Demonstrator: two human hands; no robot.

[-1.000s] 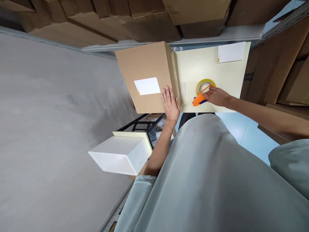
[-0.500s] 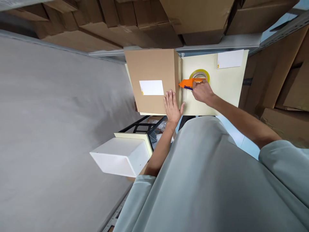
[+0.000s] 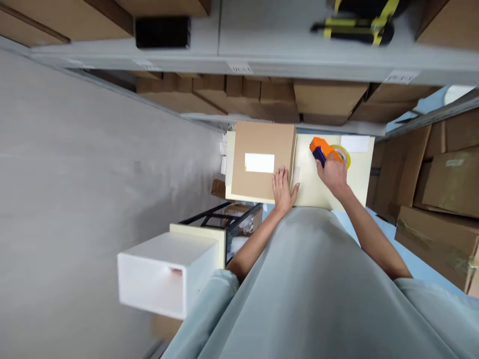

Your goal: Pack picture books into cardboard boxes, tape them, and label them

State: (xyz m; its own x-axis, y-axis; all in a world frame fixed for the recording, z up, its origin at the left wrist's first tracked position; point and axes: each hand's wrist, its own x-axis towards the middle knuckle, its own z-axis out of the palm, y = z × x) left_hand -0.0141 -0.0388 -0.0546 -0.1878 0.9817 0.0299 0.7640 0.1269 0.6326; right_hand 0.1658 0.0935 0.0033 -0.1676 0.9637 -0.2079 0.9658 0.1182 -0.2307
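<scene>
A closed cardboard box (image 3: 251, 185) with a white label (image 3: 259, 163) on its top sits on the left part of a cream tabletop (image 3: 312, 192). My left hand (image 3: 283, 192) lies flat on the box's near right corner, with its fingers stretched and its thumb apart. To the right of the box, my right hand (image 3: 334, 175) grips an orange tape gun (image 3: 321, 144) with dark blue parts. A yellow-rimmed tape roll (image 3: 346, 157) shows at the gun's back end, partly hidden by the hand. The gun's front is apart from the box.
White paper (image 3: 355, 143) lies at the table's far right. Behind stand shelves (image 3: 209, 65) with cardboard boxes, a black object (image 3: 162, 32) and a blurred black-and-yellow item (image 3: 355, 27). A white container (image 3: 149, 276) is at lower left; stacked cartons (image 3: 436, 244) stand right.
My right hand has moved the tape gun to the right, away from the box's side. My left hand stays on the box. The view has tilted up, showing more shelf.
</scene>
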